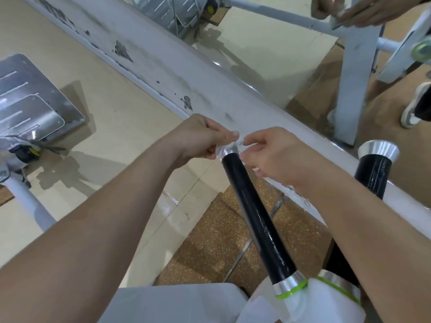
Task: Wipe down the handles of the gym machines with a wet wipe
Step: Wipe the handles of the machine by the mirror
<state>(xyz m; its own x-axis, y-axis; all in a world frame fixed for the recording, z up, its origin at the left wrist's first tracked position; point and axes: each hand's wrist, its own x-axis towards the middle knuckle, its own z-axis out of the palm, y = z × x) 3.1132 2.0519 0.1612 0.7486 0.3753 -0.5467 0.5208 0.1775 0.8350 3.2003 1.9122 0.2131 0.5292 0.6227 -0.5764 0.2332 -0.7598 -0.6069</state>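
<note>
A black machine handle with silver end caps rises from the white frame at the bottom right toward the middle of the view. My left hand and my right hand meet at its top silver cap. Both pinch a small, thin wet wipe draped over that cap; most of the wipe is hidden by my fingers. A second black handle with a silver cap stands to the right, untouched.
A white wall ledge with chipped paint runs diagonally behind the handles, under a mirror showing my hands' reflection. A metal footplate is at left. Beige tiles and speckled brown rubber flooring lie below. A sneaker shows at right.
</note>
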